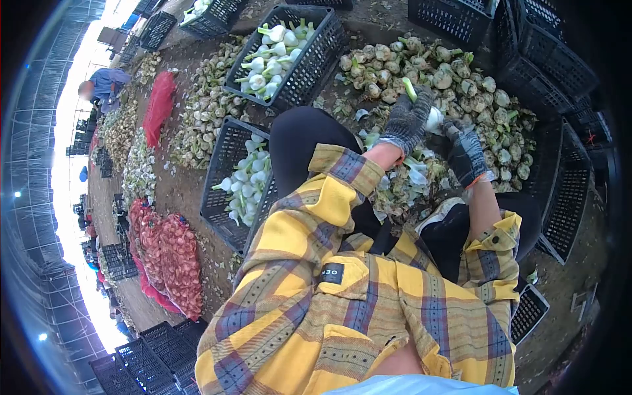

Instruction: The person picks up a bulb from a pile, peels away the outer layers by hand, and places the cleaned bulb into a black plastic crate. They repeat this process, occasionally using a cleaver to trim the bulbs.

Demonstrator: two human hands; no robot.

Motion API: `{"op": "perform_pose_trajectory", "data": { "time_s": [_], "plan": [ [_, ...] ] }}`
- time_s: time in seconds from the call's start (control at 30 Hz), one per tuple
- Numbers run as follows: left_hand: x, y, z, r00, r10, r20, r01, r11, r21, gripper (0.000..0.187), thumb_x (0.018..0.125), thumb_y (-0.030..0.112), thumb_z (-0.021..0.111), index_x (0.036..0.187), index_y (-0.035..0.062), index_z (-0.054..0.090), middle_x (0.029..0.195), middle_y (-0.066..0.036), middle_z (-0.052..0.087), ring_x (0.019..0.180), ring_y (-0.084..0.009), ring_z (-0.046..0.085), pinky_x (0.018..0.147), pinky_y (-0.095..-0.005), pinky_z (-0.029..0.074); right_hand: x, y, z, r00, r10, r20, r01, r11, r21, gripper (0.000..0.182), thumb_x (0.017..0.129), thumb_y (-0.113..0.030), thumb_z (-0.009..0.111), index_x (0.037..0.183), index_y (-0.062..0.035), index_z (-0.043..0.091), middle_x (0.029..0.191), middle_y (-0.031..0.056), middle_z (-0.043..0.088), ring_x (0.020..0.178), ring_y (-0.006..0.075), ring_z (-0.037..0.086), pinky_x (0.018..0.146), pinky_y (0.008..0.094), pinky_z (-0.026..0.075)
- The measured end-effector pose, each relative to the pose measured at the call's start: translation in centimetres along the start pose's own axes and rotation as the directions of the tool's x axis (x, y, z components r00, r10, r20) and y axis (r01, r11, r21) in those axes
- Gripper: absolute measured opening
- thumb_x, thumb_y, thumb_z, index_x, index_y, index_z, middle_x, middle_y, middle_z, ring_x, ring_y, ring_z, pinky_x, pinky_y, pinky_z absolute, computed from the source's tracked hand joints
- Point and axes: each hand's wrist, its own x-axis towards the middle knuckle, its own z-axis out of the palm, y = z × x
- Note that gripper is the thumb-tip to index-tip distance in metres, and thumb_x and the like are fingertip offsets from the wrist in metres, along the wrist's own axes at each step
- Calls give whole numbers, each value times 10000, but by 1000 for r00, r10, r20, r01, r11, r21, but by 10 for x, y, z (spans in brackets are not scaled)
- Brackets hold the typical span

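My left hand [407, 124], in a dark grey knit glove, is wrapped round a garlic bulb [434, 121]. Its pale green stem [409, 89] sticks out past the fingers. My right hand [466, 157], gloved the same way, has its fingertips curled against the other side of the white bulb. Whether those fingers also hold a small tool is hidden. Beyond both hands lies a heap of unpeeled garlic [484, 99] with brown, dirty skins. Loose peelings [401, 187] cover the ground under my wrists, between my legs.
Black crates of clean white garlic, one [319, 62] ahead and another [217, 197] by my left knee, stand at the left. Stacked crates [546, 72] border the heap at right. Red mesh sacks [168, 257] and a person [108, 85] are farther left.
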Motion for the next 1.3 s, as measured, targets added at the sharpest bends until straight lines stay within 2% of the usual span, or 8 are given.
{"op": "perform_pose_trajectory", "data": {
  "time_s": [0.2,0.27,0.33,0.5,0.73,0.8,1.07,1.3],
  "plan": [
    [1,2,-3,1000,9,-28,-4,987,162,452,834,431,492,982,9,557,850,-119,599,783,-188,558,722,-317,431,-3,5,6,988,-137,68,149,961,-231,314,807,-178,593,1048,4,507,916,109,593,786,184,590,701,309,509],
    [4,-11,-2,997,22,81,-27,998,58,437,862,415,447,994,9,542,879,-87,608,787,-163,588,685,-270,448,0,8,2,911,-390,137,394,719,-573,283,797,-164,599,998,22,527,878,102,596,750,149,574,685,281,485],
    [1,-1,-4,973,-196,121,201,979,-36,414,866,411,439,977,29,553,844,-63,613,746,-153,606,634,-253,479,-7,3,9,926,-378,7,306,741,-598,255,789,-146,596,964,32,539,867,100,598,740,127,561,673,256,466],
    [11,-3,7,913,-350,208,407,770,-490,294,831,341,475,927,79,567,719,-62,590,572,-161,575,388,-239,432,-7,-3,6,989,-132,71,117,976,182,233,809,-65,528,998,69,507,970,171,559,835,275,597,784,395,524],
    [19,-10,-3,871,-379,313,491,636,-595,276,824,301,480,946,65,553,883,-120,564,765,-248,580,607,-369,527,-8,-16,-7,933,-91,348,4,970,242,478,821,-301,534,1139,46,452,1111,179,517,950,301,566,838,433,479],
    [22,-19,-4,964,-174,202,255,823,-507,294,835,299,469,979,55,550,877,-105,570,798,-231,579,632,-382,522,2,-9,-14,911,-46,410,-102,938,331,453,807,-294,564,1120,20,471,1085,156,538,952,259,570,807,407,495],
    [18,-15,-1,964,-264,-38,259,960,-102,383,833,419,490,933,60,579,846,-54,585,713,-163,572,580,-324,511,-23,-18,17,975,-209,-78,199,972,-124,271,798,-94,583,1010,60,512,881,157,600,734,215,622,639,320,551],
    [28,-17,-7,894,-438,97,408,706,-579,258,832,329,471,951,109,535,868,-95,584,744,-235,593,595,-397,529,2,-14,-7,943,-253,-218,279,955,101,214,847,-67,485,1015,64,504,855,168,595,734,239,605,669,325,543]
  ]
}}
